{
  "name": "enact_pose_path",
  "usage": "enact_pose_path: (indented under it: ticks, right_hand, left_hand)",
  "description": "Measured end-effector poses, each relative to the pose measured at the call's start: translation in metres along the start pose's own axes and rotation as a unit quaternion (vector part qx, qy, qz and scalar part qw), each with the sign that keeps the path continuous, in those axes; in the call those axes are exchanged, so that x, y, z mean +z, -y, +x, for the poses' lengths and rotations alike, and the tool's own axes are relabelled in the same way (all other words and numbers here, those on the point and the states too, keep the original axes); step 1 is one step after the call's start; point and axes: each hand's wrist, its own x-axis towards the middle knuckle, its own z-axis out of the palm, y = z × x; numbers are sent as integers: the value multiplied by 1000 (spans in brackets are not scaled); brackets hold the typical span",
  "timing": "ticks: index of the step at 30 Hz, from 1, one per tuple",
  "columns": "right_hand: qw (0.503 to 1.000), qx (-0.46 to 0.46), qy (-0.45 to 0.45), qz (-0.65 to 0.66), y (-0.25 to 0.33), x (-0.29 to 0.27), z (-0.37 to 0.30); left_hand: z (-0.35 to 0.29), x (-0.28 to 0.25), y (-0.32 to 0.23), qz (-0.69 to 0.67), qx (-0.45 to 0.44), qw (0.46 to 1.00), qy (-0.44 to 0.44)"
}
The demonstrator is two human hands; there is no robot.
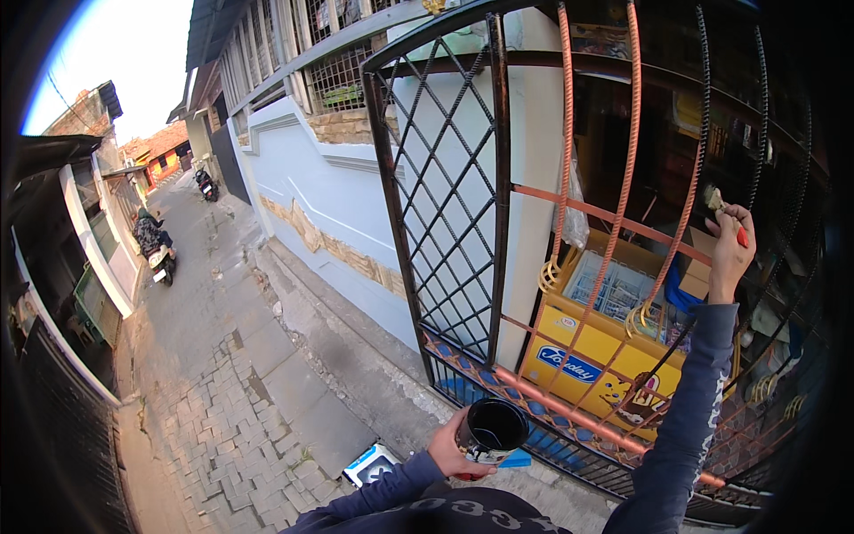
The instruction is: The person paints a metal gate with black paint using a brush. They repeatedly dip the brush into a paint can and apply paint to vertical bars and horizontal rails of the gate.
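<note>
Gripping a paintbrush (714,199) by its red handle (742,237) beside the barred grille (636,89), a person's right hand (733,245) leaves the bristles free, while the left hand (448,450) clasps a dark cup (498,424) mouth-up, presumably against spills.

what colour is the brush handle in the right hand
The brush handle is red; head view shows it.

The bars (637,98) are part copper-orange, part black; the gate panel (449,182) is black diamond lattice. The brush handle (742,237) is red, the cup (495,427) black inside, the freezer (598,345) (hard to miss from here) yellow.
</note>
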Motion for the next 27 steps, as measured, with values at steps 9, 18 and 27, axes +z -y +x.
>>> enact_pose_path:
  ticks: [9,18,27]
  right_hand:
    - [994,-1,78,-72,-39,-20,19]
    - [999,22,-22,-36,-9,-19,2]
    - [997,11,-65,46,35,13,-24]
  left_hand:
    - [8,2,12,-41,-3,999,23]
    - [3,-11,8,-9,25,1000,9]
    - [-10,-29,6,-68,-14,997,38]
